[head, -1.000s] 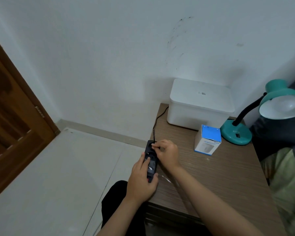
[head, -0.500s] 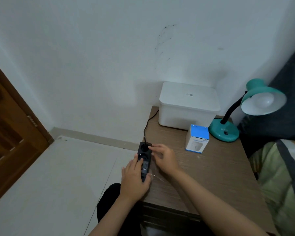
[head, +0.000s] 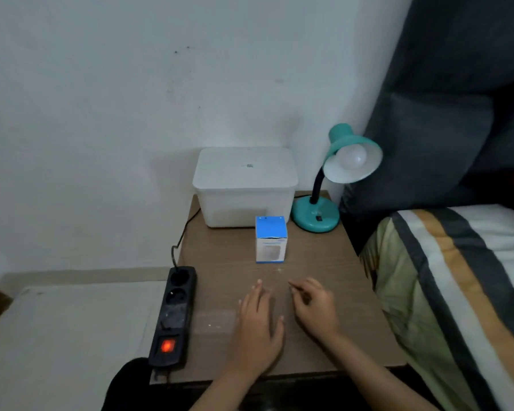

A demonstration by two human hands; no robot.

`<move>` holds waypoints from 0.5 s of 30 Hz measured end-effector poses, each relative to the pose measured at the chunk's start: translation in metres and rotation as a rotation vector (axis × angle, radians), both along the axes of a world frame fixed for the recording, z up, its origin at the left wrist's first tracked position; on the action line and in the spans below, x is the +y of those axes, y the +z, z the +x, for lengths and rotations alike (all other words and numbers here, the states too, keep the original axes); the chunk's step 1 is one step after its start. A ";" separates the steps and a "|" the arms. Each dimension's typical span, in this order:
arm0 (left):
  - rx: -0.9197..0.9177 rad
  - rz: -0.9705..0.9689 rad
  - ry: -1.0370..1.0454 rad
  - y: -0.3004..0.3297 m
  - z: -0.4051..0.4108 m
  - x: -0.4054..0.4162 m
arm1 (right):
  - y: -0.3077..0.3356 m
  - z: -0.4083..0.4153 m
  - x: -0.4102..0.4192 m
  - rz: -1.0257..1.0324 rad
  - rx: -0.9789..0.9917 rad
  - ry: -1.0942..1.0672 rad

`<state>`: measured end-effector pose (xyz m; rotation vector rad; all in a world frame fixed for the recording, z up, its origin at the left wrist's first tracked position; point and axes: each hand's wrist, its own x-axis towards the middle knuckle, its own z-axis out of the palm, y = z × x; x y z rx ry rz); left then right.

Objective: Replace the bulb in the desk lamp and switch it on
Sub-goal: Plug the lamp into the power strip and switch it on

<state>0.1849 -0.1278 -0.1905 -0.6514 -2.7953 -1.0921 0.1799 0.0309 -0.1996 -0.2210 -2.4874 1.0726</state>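
A teal desk lamp (head: pixel 315 216) stands at the table's back right, its shade tilted toward me with an unlit white bulb (head: pixel 352 158) in it. A blue and white bulb box (head: pixel 271 239) stands upright in the middle of the wooden table (head: pixel 324 280). A black power strip (head: pixel 175 314) lies along the table's left edge, its red switch glowing and a black plug in its far socket. My left hand (head: pixel 258 330) rests flat on the table, fingers spread, holding nothing. My right hand (head: pixel 313 307) hovers beside it, fingers loosely curled, empty.
A white lidded plastic box (head: pixel 245 185) sits at the back against the wall, left of the lamp. A bed with a striped blanket (head: pixel 445 292) and dark headboard borders the table's right side. Pale floor lies to the left.
Both hands have left the power strip and moved right to the table's middle. The strip's red switch is now lit. The camera view has swung right.
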 end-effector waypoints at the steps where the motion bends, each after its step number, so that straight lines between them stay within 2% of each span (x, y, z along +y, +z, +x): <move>1: 0.003 0.015 -0.042 -0.003 -0.004 0.014 | 0.001 -0.001 0.014 0.015 0.008 -0.040; 8: -0.039 -0.060 -0.181 -0.016 -0.059 0.103 | 0.007 -0.050 0.092 0.039 0.024 -0.189; 15: -0.029 -0.203 -0.129 -0.022 -0.130 0.162 | -0.003 -0.121 0.134 -0.002 -0.018 -0.129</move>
